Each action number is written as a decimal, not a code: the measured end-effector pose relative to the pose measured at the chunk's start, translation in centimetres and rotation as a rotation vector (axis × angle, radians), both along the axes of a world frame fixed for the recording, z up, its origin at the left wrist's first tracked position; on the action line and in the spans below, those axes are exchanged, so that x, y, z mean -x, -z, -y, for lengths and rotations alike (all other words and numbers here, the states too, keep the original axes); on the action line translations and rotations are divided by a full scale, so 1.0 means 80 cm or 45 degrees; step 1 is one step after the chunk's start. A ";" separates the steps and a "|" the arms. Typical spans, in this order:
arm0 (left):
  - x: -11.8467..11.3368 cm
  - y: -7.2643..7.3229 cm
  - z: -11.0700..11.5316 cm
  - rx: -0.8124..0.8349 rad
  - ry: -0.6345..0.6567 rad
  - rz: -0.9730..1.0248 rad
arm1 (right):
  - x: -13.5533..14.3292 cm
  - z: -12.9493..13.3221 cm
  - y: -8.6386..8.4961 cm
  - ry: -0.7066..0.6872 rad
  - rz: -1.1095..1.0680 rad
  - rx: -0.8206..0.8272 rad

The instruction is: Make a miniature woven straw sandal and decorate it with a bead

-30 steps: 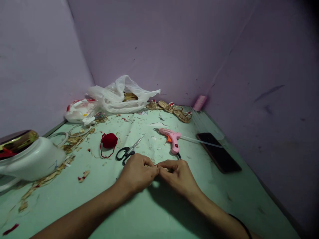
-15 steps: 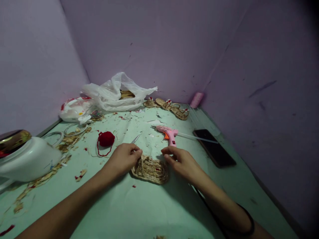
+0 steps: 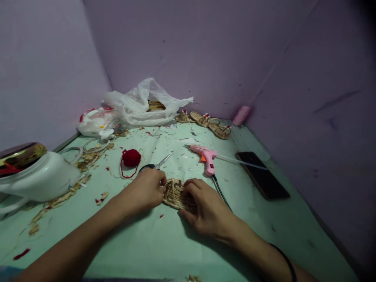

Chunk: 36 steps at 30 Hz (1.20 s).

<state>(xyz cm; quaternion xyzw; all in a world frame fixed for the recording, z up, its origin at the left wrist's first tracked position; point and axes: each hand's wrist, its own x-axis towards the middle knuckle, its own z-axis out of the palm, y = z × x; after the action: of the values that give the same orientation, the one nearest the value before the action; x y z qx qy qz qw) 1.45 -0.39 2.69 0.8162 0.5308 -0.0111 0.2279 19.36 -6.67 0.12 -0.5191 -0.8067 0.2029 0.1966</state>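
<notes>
A small woven straw slipper (image 3: 174,196) lies between my hands, low over the green table. My left hand (image 3: 149,186) pinches its left end with closed fingers. Around its right end my right hand (image 3: 205,207) is wrapped, thumb below and fingers above, hiding that part. Just beyond my left hand lies a pair of scissors (image 3: 161,161), its black handle partly covered. A pink glue gun (image 3: 208,158) rests on its side past my right hand, with a clear glue stick (image 3: 241,161) in its back.
A red yarn ball (image 3: 131,158) and a white pot (image 3: 44,176) are on the left. At the back are a white plastic bag (image 3: 141,105), several finished slippers (image 3: 202,119) and a pink roll (image 3: 241,115). A phone (image 3: 263,176) lies right, under the glue stick's end. Straw scraps litter the left.
My right hand has come left and closed around the slipper's right end. More of the scissors and the glue gun's handle now shows. The whole view has shifted slightly.
</notes>
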 end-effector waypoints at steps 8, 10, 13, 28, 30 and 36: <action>-0.006 0.014 -0.003 -0.022 -0.088 0.105 | 0.009 0.000 0.004 0.054 0.040 -0.044; -0.006 0.016 -0.003 -0.042 -0.085 0.130 | 0.011 0.000 0.005 0.084 0.056 -0.050; -0.008 0.018 -0.002 -0.078 -0.087 0.161 | 0.016 0.001 0.008 0.130 0.063 -0.053; 0.006 -0.010 0.021 -0.405 0.561 0.324 | 0.002 0.007 0.001 0.159 -0.006 0.035; -0.001 -0.003 0.028 -0.447 0.641 0.269 | 0.004 0.005 0.004 0.174 0.014 0.018; -0.016 0.013 0.025 -0.419 0.631 0.171 | 0.003 0.001 0.009 0.125 -0.013 -0.014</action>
<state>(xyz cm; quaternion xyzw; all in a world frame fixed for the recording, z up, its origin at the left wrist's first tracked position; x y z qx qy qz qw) 2.72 -2.40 1.67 0.9457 0.2938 0.0737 0.1174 19.15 -6.74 -0.62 -0.5560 -0.7803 0.1910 0.2133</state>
